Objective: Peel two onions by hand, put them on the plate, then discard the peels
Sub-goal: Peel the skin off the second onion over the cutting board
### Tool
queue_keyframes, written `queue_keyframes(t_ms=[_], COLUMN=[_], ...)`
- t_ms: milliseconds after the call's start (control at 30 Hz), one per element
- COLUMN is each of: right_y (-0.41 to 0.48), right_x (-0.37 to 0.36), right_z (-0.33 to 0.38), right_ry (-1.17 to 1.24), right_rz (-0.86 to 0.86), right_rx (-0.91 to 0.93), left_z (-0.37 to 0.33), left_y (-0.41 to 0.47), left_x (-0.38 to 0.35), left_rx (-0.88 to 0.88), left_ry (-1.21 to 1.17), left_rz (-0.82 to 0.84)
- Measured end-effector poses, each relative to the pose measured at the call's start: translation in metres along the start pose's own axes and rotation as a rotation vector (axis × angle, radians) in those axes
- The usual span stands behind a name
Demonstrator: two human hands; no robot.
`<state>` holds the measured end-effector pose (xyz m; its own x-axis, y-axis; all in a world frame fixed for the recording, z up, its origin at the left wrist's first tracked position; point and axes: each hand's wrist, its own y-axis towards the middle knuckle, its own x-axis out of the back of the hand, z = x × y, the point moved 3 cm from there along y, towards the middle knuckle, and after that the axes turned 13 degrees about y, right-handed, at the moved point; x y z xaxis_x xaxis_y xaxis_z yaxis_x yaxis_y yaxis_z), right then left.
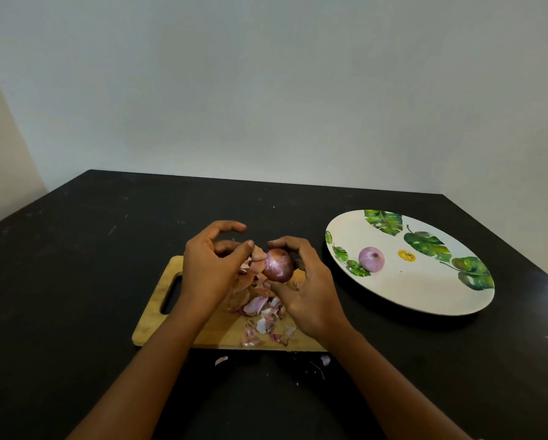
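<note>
My right hand (307,287) grips a red onion (278,265) above the wooden cutting board (158,281), thumb under it and fingers over its top. A flap of dry skin (257,258) sticks out from the onion's left side. My left hand (207,268) pinches that flap between thumb and curled fingers. A pile of loose peels (263,312) lies on the board below the hands. A peeled, pale purple onion (371,259) rests on the left part of the white plate (425,290) with green leaf prints, to the right of the board.
The board and plate sit on a black table (76,281) against a pale wall. A few peel scraps (221,360) lie on the table in front of the board's near edge. The board's handle slot faces left.
</note>
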<state>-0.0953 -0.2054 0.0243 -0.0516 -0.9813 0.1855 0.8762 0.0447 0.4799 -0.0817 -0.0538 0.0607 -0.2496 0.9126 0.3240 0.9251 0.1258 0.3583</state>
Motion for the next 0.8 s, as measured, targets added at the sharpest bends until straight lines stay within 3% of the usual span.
queue_keyframes(t_ms=[567, 800], right_y=[-0.002, -0.003], right_x=[-0.005, -0.006], right_z=[0.006, 0.014], right_ry=[0.01, 0.195], right_rz=[0.001, 0.043], right_rx=[0.005, -0.016], left_z=[0.005, 0.01], left_y=[0.001, 0.003], left_x=[0.005, 0.008], left_rx=[0.075, 0.14], left_ry=[-0.049, -0.134], left_rz=[-0.184, -0.254])
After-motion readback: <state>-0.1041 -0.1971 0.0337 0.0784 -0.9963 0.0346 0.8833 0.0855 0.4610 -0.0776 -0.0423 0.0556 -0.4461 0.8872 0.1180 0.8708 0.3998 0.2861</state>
